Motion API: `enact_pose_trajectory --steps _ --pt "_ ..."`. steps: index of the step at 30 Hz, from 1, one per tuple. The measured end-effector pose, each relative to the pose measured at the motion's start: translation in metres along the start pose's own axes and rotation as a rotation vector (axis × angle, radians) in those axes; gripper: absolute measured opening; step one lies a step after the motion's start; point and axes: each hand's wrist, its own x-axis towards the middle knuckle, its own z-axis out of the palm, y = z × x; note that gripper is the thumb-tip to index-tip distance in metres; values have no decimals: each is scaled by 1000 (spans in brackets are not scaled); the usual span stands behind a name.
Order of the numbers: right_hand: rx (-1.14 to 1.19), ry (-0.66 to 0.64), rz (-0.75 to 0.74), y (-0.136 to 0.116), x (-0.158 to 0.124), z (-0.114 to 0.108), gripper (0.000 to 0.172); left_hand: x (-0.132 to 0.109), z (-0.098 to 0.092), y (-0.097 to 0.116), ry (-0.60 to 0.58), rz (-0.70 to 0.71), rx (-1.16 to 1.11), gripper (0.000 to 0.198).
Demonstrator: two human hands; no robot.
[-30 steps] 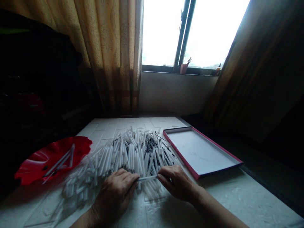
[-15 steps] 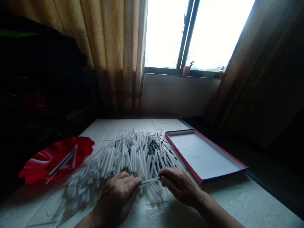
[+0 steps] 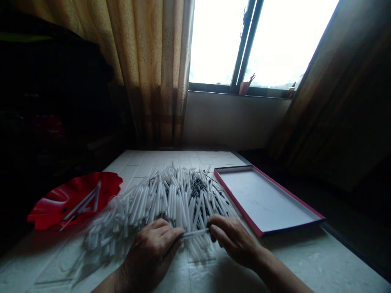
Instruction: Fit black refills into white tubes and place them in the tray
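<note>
around: a red bowl point(image 3: 45, 207) with few thin pieces inside stands left; a shallow box point(image 3: 271, 199) lies right.
in the way: a heap of white tubes point(image 3: 171, 199), just beyond the hands.
held tube point(image 3: 195, 233): between the hands, at centre.
long axis: left to right, right end slightly tilted away or up.
left hand point(image 3: 157, 246): pinches left end.
right hand point(image 3: 230, 238): pinches right end.

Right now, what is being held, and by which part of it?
A thin pale tube, by its two ends: left hand at one, right hand at the other.
</note>
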Motion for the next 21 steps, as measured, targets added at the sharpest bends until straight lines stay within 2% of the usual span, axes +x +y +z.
enact_pose_trajectory --steps 4,16,21 --pt "-5 -13 -12 0 -1 -4 25 -2 1 -1 -32 -6 -14 22" --pt "-3 -36 6 -3 -2 2 35 -3 -4 3 -60 -10 -34 18" --pt "-18 -45 -10 -5 -4 1 28 -2 -5 4 -63 -2 -25 17"
